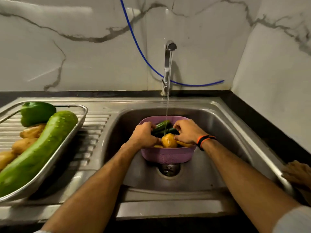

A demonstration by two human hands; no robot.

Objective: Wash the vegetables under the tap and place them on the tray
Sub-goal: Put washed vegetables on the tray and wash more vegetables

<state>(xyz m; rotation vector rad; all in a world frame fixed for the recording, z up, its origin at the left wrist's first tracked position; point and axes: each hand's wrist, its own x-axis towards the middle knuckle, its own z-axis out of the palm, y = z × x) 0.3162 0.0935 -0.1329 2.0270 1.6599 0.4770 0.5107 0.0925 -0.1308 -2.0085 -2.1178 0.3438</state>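
I see both hands, left (143, 134) and right (187, 132), grip the pepper (169, 140) mid-frame, hiding the basket's (168, 156) contents; tray (50, 163) cut off left.

A brushed steel sink (218, 115) holds a matt purple plastic basket (168, 156); glossy marble-look wall (84, 47) behind.

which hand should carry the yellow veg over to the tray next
Left, probably. The tray sits on the left drainboard, on the side of the left hand, which already touches the yellow vegetable. The right hand would have to cross the body.
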